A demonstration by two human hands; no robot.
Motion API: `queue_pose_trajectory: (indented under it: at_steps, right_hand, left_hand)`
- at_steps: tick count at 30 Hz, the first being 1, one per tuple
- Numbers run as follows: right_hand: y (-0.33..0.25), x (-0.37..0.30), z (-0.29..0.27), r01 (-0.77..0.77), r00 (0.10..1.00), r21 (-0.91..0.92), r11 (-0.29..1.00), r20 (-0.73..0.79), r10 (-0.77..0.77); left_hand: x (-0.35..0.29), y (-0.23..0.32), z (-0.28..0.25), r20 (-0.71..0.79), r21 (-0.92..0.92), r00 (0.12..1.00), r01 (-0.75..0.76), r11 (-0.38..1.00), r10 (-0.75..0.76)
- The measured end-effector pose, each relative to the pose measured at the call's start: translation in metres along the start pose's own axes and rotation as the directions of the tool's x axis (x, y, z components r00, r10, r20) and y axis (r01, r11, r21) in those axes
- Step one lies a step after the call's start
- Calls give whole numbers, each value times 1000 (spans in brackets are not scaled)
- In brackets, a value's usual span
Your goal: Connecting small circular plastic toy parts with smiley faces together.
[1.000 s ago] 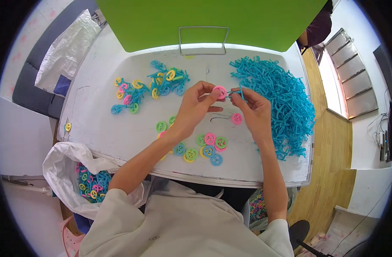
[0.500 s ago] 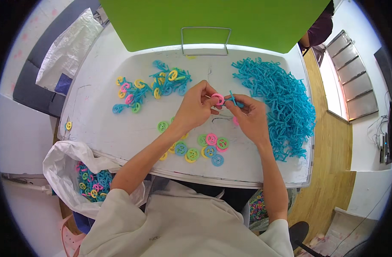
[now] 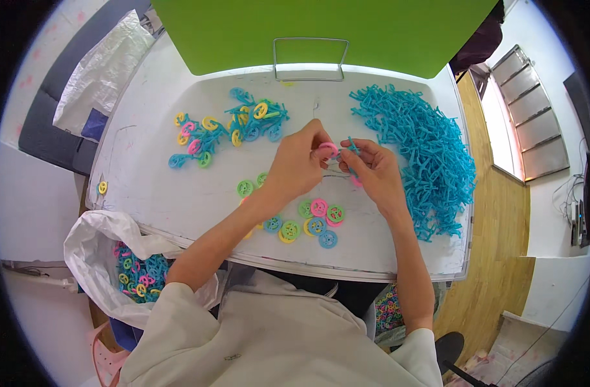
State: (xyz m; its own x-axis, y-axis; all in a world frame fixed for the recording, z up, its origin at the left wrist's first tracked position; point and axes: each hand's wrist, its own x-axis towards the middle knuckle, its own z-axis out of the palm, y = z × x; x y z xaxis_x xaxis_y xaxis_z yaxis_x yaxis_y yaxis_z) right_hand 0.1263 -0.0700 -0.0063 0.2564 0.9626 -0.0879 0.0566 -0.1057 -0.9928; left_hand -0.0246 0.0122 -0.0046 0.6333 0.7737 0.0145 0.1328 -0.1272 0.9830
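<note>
My left hand [image 3: 298,164] pinches a small pink plastic wheel [image 3: 328,149] above the white table [image 3: 179,193]. My right hand [image 3: 374,171] holds a blue plastic frame piece [image 3: 351,149] right against that wheel, fingers closed on it. Both hands meet over the middle of the table. Below them lies a loose cluster of coloured wheels [image 3: 311,222] in green, pink, blue and yellow. A big heap of blue frame pieces [image 3: 421,151] lies just right of my right hand.
Finished blue pieces with wheels [image 3: 227,129] lie at the back left. A wire stand [image 3: 310,59] and a green board [image 3: 321,26] stand at the far edge. A white bag of assembled parts [image 3: 137,274] hangs at the table's near left. A single yellow wheel [image 3: 102,188] sits at the left edge.
Both hands have stayed together over the table's middle, shifting slightly while working the pink wheel against the blue piece. Nothing else on the table has moved.
</note>
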Motion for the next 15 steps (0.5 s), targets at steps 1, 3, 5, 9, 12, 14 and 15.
queue_pose_trajectory:
  at_steps: [1,3,5,9,12,14,15]
  right_hand:
    - [1,0,0,0,1000,0,1000,0,0]
    - [3,1,0,-4,997,34,999,-75,7]
    - [-8,-3,5,78,990,68,995,-121,-69]
    - [-11,-5,-1,209,967,-181,961,-106,-230]
    - [-15,-6,-2,151,977,-251,956,-110,-183]
    - [-14,-7,-1,192,967,-269,944,-115,-229]
    - [-14,-8,-1,231,955,-287,930,-118,-273]
  left_hand:
    - [-2,-2,3,-44,160,991,-118,980,127]
    - [-2,-3,6,-67,320,964,-223,921,257]
    - [-2,4,6,-103,-3,990,-94,996,93]
    - [2,5,-2,-86,-94,994,-71,993,63]
    - [1,7,-4,-52,-164,999,-13,986,5]
    - [0,8,-3,-37,-223,999,9,975,-18]
    - [0,8,-2,-36,-222,999,8,975,-17]
